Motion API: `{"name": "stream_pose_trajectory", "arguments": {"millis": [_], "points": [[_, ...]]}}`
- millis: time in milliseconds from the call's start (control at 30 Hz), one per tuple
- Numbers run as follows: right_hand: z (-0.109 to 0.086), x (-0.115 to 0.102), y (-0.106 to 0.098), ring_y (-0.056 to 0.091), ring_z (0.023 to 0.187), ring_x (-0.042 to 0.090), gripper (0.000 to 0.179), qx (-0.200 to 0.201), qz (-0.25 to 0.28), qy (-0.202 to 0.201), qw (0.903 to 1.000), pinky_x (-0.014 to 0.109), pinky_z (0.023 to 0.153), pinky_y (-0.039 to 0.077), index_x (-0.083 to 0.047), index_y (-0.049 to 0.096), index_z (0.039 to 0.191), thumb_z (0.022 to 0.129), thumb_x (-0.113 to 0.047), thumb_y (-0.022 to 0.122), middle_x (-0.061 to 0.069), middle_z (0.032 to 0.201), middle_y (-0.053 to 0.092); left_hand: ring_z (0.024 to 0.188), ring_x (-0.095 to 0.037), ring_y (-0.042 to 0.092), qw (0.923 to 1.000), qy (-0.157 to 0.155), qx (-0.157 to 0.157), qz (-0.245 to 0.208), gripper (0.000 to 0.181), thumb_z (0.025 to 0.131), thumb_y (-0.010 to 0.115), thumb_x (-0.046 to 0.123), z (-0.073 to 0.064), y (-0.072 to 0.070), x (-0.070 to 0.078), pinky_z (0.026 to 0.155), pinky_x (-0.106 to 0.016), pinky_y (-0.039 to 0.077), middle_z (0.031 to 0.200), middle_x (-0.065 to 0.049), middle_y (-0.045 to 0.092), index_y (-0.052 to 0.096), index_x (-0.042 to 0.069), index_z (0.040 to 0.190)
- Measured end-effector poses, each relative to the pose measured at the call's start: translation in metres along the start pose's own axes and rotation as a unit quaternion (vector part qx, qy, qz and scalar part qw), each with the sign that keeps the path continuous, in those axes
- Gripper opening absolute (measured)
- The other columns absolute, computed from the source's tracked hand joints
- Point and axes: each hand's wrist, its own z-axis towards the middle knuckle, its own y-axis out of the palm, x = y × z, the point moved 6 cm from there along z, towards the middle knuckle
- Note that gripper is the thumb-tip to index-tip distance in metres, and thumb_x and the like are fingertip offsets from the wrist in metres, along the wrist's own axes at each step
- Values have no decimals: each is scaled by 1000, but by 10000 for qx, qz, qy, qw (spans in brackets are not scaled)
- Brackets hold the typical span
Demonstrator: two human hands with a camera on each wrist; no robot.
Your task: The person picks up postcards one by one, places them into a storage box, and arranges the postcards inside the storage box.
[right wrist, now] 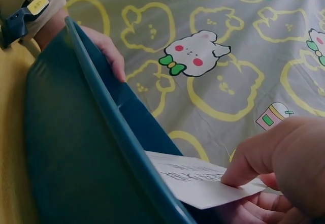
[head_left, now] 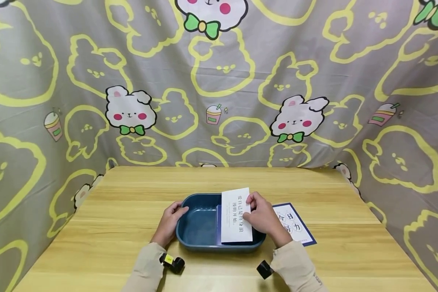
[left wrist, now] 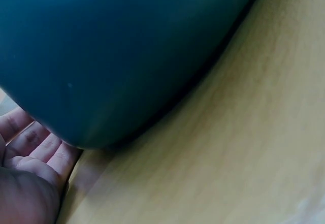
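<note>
A dark blue rounded rectangular plastic basin (head_left: 198, 227) sits on the table. My left hand (head_left: 169, 223) holds its left end, the thumb over the rim and the fingers along the outside wall. In the left wrist view, the left hand's fingers (left wrist: 38, 142) lie against the basin's outer side. My right hand (head_left: 263, 215) pinches the right edge of a white card (head_left: 233, 227) printed with dark characters, thumb on top. That card lies over the basin's right half. A blue-purple edge of another card (head_left: 218, 227) shows beneath it, inside the basin.
On the wooden table (head_left: 350, 251), right of the basin and partly behind my right hand, lies a white card with a dark blue border (head_left: 297, 229). A grey curtain (head_left: 241, 142) with cartoon bunnies hangs around the table's back and sides.
</note>
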Motion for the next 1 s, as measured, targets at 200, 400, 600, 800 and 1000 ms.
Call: {"name": "stream_pose_trajectory", "arguments": {"millis": [200,400,600,800,1000], "points": [[-1,-3,3,46,67,16,31,-103,-285,-211,9993,29,62,39,-10,53,92,71,3,72,2,75,48,99,-21,54,10000,66,2,35,34,97,59,17,0,0,1,83,-24,46,112,-15,58,57,-5,122],[-4,-8,5,43,63,15,29,-174,-645,-477,9966,29,61,36,-11,53,88,70,2,72,2,74,45,101,-22,54,10000,46,-15,73,35,97,59,18,0,1,1,84,-24,46,114,-15,58,56,-5,123],[-6,-11,8,43,61,14,19,-357,-1212,-629,9900,28,58,36,-11,57,84,74,-2,71,-1,68,46,102,-23,54,9999,76,-59,115,36,97,59,20,0,0,0,85,-26,46,115,-16,58,57,-4,124],[-9,-13,10,47,63,13,10,-746,-1561,-631,9829,30,59,41,-9,64,88,81,-8,72,-2,68,52,98,-21,55,9998,167,1,127,34,97,59,17,0,0,1,82,-26,46,110,-16,59,58,-6,121],[-11,-12,9,55,82,19,15,-984,-1572,-480,9815,39,76,47,-8,68,97,84,-12,73,5,94,65,99,-22,55,9998,149,9,136,35,97,59,17,-1,1,1,83,-25,46,113,-17,58,57,-6,122]]}}
